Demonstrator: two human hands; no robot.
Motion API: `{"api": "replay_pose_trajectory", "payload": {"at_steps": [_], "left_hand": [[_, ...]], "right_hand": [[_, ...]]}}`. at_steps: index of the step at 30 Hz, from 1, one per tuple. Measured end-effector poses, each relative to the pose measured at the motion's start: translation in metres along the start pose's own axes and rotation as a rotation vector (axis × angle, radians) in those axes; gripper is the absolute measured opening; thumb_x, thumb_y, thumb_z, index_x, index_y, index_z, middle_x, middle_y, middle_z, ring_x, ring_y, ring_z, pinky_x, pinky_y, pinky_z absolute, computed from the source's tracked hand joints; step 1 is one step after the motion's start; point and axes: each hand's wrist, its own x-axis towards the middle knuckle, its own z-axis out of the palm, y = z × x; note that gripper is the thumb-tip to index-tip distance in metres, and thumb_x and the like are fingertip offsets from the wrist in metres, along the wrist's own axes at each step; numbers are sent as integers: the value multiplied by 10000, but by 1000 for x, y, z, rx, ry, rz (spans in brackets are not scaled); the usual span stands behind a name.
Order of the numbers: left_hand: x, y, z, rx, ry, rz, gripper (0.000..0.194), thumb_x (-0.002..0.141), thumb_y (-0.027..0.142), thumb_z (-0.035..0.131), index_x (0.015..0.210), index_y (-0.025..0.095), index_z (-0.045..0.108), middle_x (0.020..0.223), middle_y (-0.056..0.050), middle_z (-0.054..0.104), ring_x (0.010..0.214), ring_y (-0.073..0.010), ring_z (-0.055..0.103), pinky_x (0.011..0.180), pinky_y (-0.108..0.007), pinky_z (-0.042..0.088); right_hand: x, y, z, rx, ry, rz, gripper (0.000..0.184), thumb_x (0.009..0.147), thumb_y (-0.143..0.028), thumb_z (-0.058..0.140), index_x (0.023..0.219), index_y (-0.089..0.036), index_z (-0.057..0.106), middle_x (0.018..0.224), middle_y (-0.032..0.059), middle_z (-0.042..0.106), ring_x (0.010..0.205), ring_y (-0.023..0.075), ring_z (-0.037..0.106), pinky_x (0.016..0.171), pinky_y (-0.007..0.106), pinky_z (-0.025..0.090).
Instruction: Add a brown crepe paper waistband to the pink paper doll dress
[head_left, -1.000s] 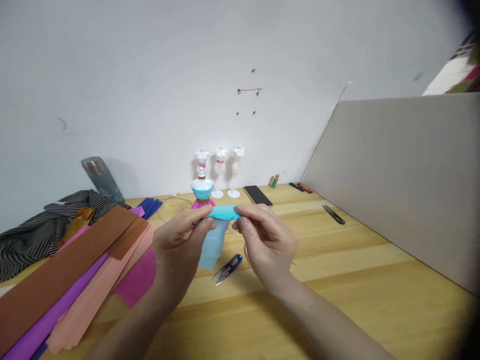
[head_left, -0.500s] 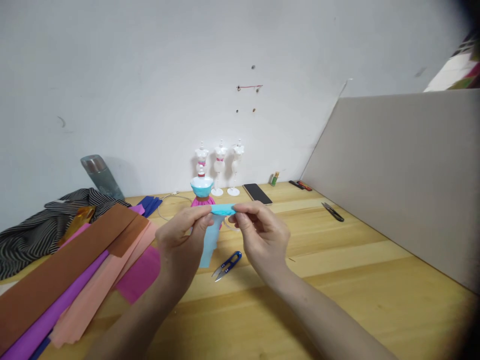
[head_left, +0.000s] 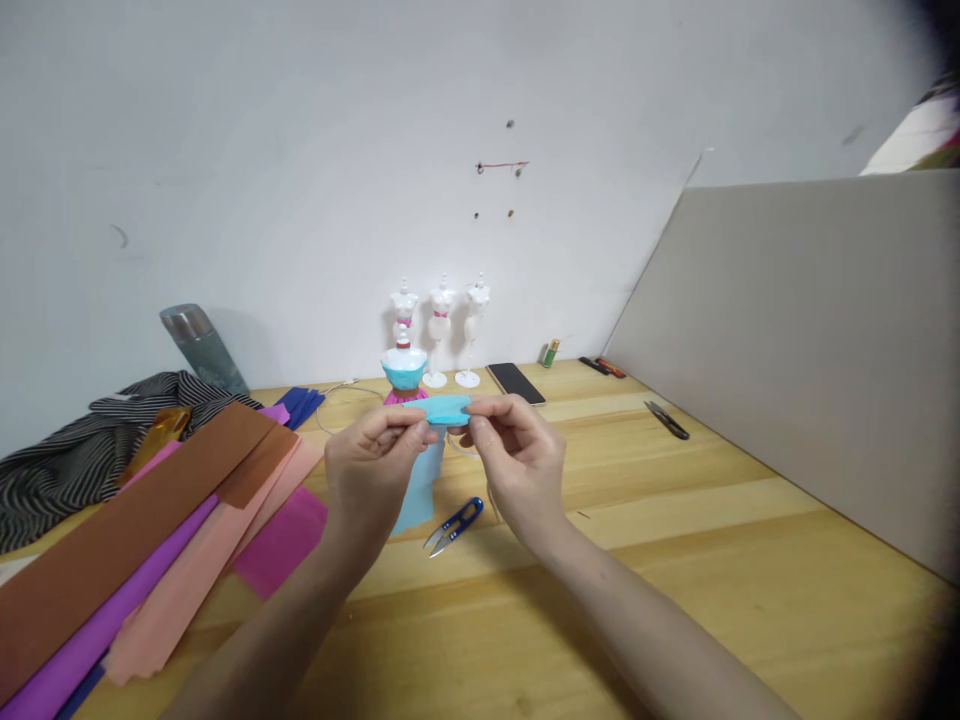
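Between my two hands a small folded piece of light-blue crepe paper (head_left: 448,411) is stretched level above the table. My left hand (head_left: 375,455) pinches its left end between thumb and fingers. The right end is pinched by my right hand (head_left: 517,460). Below and behind them lies a light-blue paper strip (head_left: 420,492), partly hidden by my left hand. Blue thread snips (head_left: 457,525) rest on the wood between my wrists. Just beyond my hands stands a small dress form (head_left: 405,370) with a blue top, brown waistband and pink skirt, its lower part covered.
Three white mini dress forms (head_left: 440,310) line the wall, with a phone (head_left: 515,383) and a small green bottle (head_left: 551,353) to their right. Black snips (head_left: 667,420) lie near the partition. Coloured paper strips (head_left: 142,530), striped cloth (head_left: 67,460) and a flask (head_left: 204,347) fill the left.
My hands have drawn slightly closer together, and more of the blue paper's upper face shows between them. The strip beneath looks wider. The view has shifted a little.
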Motion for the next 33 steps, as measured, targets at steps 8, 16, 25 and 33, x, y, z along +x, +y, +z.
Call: {"api": "replay_pose_trajectory", "payload": {"at_steps": [8,16,25,33], "left_hand": [[-3,2,-2,35,8,69,31,719,192,706,743,173,712,666,-7,737,625,-150,711,626,-233,588],[2,3,-3,-24,0,-8,53,692,193,706,731,156,702,625,-16,728,602,-167,710,615,-267,593],[11,6,-7,-150,-38,-180,79,653,185,725,685,130,678,546,-26,701,528,-149,681,547,-234,555],[5,4,-11,234,-64,203,77,745,172,646,719,192,715,686,-8,726,637,-144,678,625,-242,542]], "right_hand": [[-3,-3,0,52,2,-43,45,846,-179,582,819,-191,616,715,-1,640,613,126,645,572,261,553],[0,-6,-2,55,10,-29,51,833,-187,597,859,-187,641,685,1,657,582,129,658,544,260,561],[5,-6,-6,23,-58,21,99,854,-219,573,933,-186,623,680,-6,627,574,124,621,542,273,528],[10,-13,-14,-388,-175,-461,341,771,-251,648,1106,-247,586,1312,125,487,1249,322,465,989,547,421]]}}
